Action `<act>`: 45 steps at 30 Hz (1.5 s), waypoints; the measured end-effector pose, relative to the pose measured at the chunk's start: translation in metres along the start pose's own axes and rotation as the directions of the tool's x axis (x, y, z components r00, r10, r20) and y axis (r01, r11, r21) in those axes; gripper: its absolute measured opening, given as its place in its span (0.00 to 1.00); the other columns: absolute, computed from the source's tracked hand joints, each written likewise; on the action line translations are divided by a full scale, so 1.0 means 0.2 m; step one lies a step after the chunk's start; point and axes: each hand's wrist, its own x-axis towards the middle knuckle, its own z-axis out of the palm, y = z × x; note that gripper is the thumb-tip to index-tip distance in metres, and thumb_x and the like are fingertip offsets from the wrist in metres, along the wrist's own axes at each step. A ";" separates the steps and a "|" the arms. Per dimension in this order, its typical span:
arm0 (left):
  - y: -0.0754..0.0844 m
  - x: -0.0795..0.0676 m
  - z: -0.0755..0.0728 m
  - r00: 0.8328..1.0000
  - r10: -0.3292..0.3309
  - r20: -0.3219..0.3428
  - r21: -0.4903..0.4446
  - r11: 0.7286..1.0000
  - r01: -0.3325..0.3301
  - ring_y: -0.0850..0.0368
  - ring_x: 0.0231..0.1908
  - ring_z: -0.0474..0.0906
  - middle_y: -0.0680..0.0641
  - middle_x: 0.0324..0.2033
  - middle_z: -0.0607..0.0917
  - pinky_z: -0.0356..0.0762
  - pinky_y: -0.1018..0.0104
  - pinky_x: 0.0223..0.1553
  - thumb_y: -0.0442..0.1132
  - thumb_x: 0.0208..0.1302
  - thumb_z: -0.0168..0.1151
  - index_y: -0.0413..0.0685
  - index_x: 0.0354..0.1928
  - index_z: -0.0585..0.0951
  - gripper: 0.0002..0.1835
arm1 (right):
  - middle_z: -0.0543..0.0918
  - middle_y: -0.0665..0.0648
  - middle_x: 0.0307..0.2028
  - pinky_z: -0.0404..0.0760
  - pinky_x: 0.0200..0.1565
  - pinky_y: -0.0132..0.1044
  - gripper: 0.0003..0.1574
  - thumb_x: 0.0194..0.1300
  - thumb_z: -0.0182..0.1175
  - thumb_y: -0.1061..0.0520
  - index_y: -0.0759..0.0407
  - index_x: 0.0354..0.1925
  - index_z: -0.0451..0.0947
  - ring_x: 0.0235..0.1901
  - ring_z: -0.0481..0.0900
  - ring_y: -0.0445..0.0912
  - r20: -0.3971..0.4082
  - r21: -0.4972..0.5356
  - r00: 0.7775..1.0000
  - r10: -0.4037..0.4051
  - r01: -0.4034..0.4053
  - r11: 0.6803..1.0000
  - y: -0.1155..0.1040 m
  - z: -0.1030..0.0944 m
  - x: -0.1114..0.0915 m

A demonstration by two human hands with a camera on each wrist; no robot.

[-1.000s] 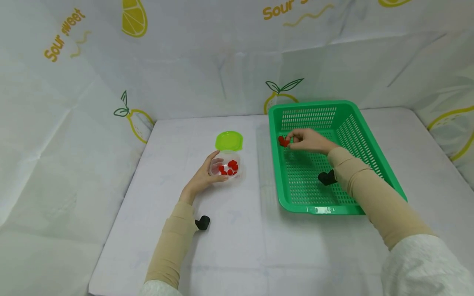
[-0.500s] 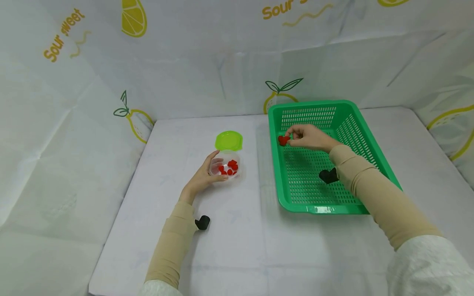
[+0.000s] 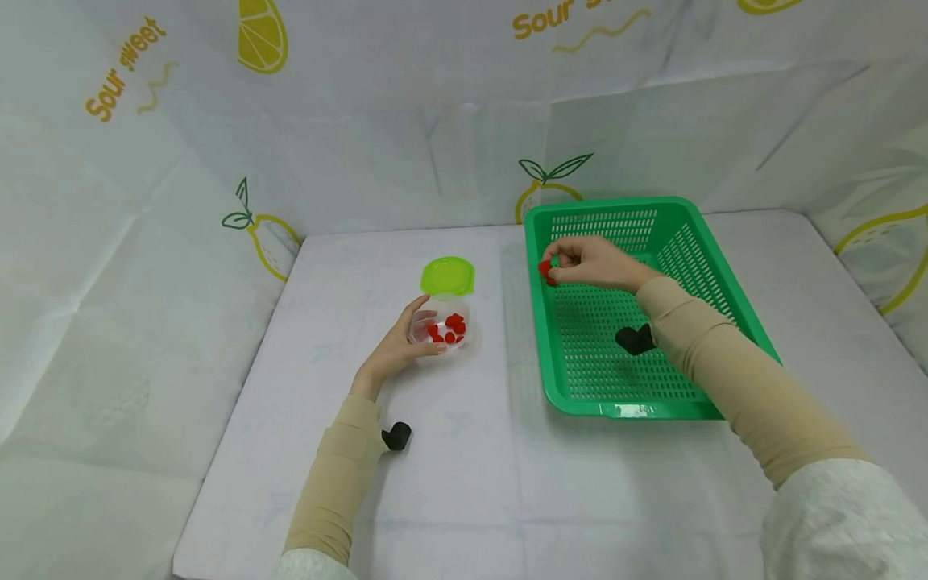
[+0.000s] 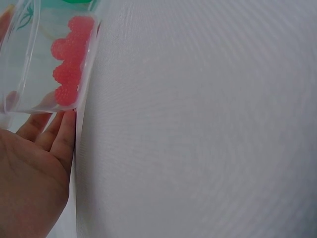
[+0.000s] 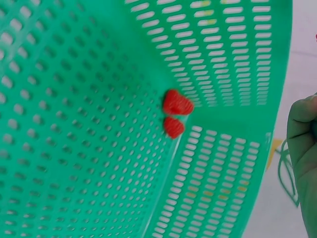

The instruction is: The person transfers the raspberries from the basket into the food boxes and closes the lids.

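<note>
My left hand (image 3: pixel 395 348) grips the side of a small clear plastic container (image 3: pixel 467 310) on the table, thumb in front and fingers behind. Several red raspberries (image 3: pixel 454 322) lie inside it; the left wrist view shows raspberries (image 4: pixel 69 72) heaped along its bottom. My right hand (image 3: pixel 594 264) is over the left side of a green plastic basket (image 3: pixel 548 354), pinching a raspberry (image 3: pixel 545 267) between thumb and fingers. In the right wrist view, raspberries (image 5: pixel 177 102) sit in the basket's corner, while the curled right hand (image 5: pixel 304 144) is partly cut off at the edge.
A bright green lid (image 3: pixel 448 276) lies flat behind the clear container. The basket has raised, slotted walls and stands on the right half of the white-covered table (image 3: pixel 435 475). A lemon-printed sheet (image 3: pixel 362 137) hangs behind and at the sides.
My right hand has shifted slightly left and away from me, over the basket's left rim, and a raspberry has moved with its fingertips. The left hand and container have stayed put.
</note>
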 end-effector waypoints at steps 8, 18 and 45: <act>0.00 0.00 0.01 1.000 -0.010 -0.008 0.018 1.000 0.011 0.48 0.70 0.55 0.45 0.68 0.62 0.54 0.44 0.68 0.40 0.53 0.69 0.60 0.72 0.47 0.50 | 0.64 0.49 0.19 0.68 0.34 0.36 0.13 0.60 0.55 0.59 0.56 0.45 0.75 0.20 0.58 0.39 0.043 0.031 0.998 -0.036 0.035 0.999 -0.09 0.05 0.05; -0.03 0.01 0.00 1.000 -0.018 -0.018 0.050 0.999 0.019 0.49 0.70 0.54 0.47 0.68 0.62 0.53 0.42 0.68 0.41 0.53 0.69 0.62 0.72 0.47 0.51 | 0.64 0.50 0.18 0.66 0.31 0.35 0.11 0.58 0.57 0.58 0.53 0.42 0.75 0.21 0.60 0.42 0.061 0.047 0.995 -0.076 0.073 0.996 -0.20 0.12 0.14; 0.03 0.01 0.00 0.999 -0.030 0.009 0.080 0.996 0.029 0.48 0.70 0.55 0.44 0.68 0.62 0.53 0.41 0.68 0.43 0.52 0.69 0.58 0.72 0.46 0.52 | 0.69 0.52 0.21 0.65 0.29 0.34 0.14 0.57 0.57 0.57 0.54 0.44 0.76 0.21 0.63 0.45 0.168 0.003 0.980 -0.106 0.107 0.994 -0.34 0.24 0.32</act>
